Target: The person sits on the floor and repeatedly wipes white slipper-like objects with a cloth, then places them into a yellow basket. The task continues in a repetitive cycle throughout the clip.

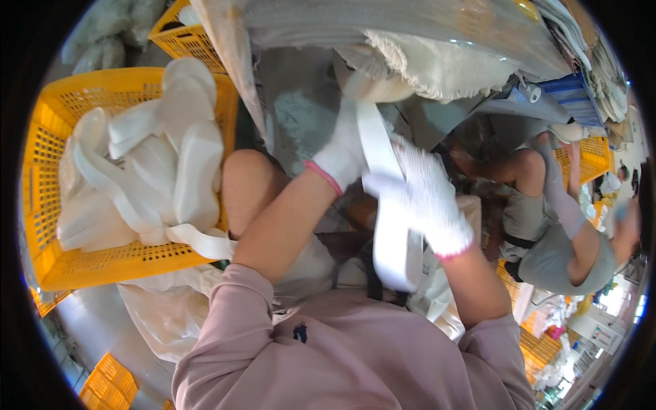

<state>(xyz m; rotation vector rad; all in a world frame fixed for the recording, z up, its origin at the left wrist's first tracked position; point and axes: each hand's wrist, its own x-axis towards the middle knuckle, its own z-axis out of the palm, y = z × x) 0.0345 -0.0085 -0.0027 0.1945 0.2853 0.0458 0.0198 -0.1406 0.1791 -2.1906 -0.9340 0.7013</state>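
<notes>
A long white shoe sole (398, 256) is held upright in front of my chest, its upper end near a round pale wheel (378, 87) beneath the machine's edge. My left hand (342, 152), in a white knit glove with a pink cuff, grips the sole near its upper end, its fingertips partly hidden there. My right hand (427, 195), gloved alike and a little blurred, is closed around the sole's middle. Whether the sole touches the wheel I cannot tell.
At my left a yellow plastic crate (130, 265) holds several white soles (157, 167). A frayed pale cloth (437, 68) hangs from the covered machine (410, 24). To the right sits another person in a grey shirt (574, 256). A plastic sack (164, 318) lies below the crate.
</notes>
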